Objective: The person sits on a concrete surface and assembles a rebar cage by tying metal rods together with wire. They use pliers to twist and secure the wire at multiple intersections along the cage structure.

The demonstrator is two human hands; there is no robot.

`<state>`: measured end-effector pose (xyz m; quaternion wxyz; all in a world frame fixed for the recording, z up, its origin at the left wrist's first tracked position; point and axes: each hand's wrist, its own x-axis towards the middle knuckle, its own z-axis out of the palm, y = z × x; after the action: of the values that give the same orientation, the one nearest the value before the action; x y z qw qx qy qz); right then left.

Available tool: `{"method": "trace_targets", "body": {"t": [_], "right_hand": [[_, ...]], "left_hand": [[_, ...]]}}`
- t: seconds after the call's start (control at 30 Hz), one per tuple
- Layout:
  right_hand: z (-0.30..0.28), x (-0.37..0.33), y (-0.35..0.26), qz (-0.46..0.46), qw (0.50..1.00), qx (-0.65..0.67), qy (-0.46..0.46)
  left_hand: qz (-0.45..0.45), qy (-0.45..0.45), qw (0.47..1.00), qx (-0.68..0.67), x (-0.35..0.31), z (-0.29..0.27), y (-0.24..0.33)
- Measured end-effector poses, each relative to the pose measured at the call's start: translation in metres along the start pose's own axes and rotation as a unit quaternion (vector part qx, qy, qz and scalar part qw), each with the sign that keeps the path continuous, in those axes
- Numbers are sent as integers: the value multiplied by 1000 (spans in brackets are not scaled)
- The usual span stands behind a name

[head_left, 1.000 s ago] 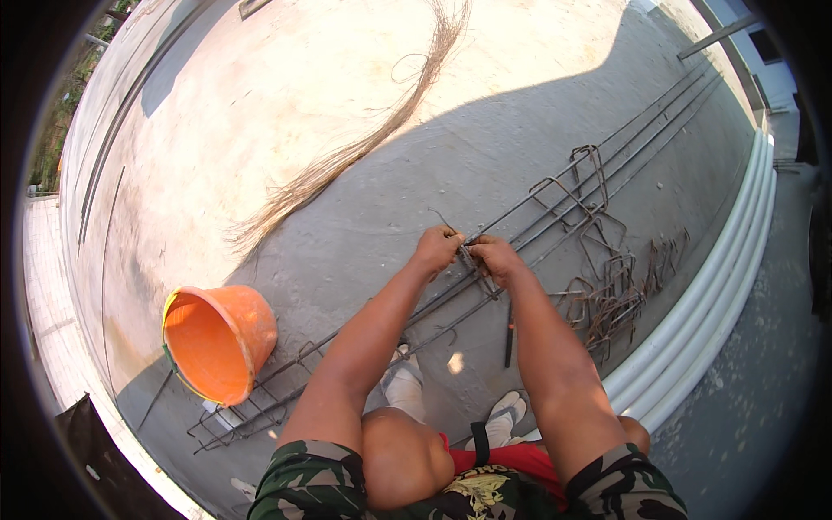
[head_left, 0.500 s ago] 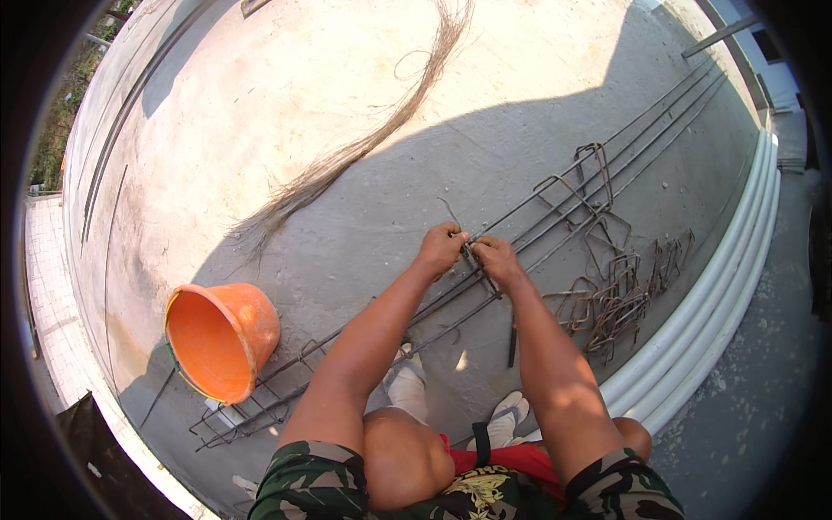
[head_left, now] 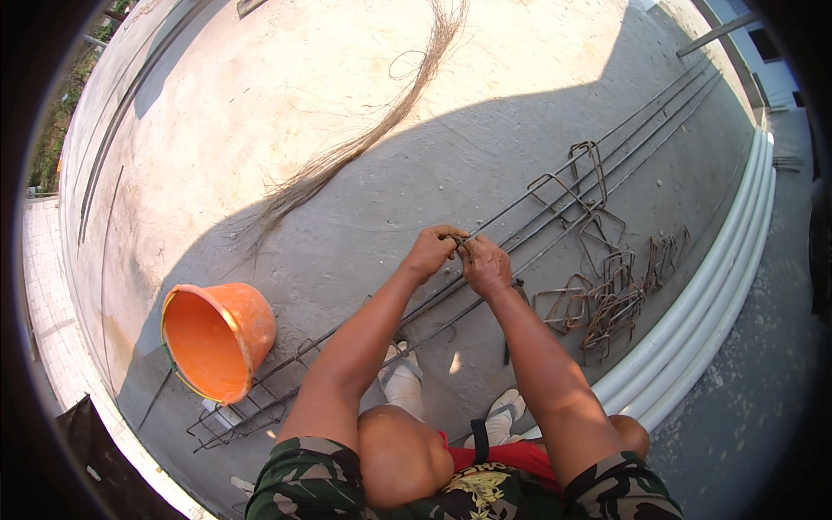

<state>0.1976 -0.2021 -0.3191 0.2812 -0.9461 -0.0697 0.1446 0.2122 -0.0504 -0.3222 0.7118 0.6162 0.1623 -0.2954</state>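
Long steel rebars (head_left: 532, 224) run diagonally over the concrete from lower left to upper right. Over the far bar my left hand (head_left: 429, 253) is closed, thumb and fingers pinching a thin dark tie wire (head_left: 459, 242). Pressed up against it, my right hand (head_left: 485, 265) also has its fingers closed at that wire; its palm hides part of the bars. Bent steel stirrups (head_left: 589, 178) sit around the bars farther right. Below my right wrist lies a dark tool handle (head_left: 508, 347), partly covered by the forearm.
An orange bucket (head_left: 218, 340) stands left beside the bars' near end. A pile of loose stirrups (head_left: 614, 303) lies to the right, before white pipes (head_left: 726, 299). Beyond the bars stretches a bundle of thin wire (head_left: 351, 149). My feet (head_left: 403, 377) are close to the bars.
My right hand has shifted left and turned, closing in against my left hand. The wire end that stuck up above the left hand no longer shows. The view has moved slightly.
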Motion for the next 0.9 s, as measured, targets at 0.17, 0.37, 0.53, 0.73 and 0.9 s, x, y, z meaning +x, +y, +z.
{"method": "trace_targets", "body": {"t": [0.17, 0.37, 0.53, 0.73, 0.9], "right_hand": [[-1, 1, -6, -15, 1000, 7, 2], [-4, 2, -4, -28, 999, 11, -15], [-8, 6, 0, -28, 998, -11, -50], [-11, 9, -6, -13, 997, -29, -70], [-11, 13, -6, -4, 995, -41, -92]], "left_hand": [[-20, -62, 998, -1, 2, -20, -8], [56, -67, 991, 105, -1, -19, -13], [99, -22, 958, 267, -7, -11, -4], [79, 16, 920, 384, -13, -7, -18], [101, 167, 888, 416, -12, 4, -38]]}}
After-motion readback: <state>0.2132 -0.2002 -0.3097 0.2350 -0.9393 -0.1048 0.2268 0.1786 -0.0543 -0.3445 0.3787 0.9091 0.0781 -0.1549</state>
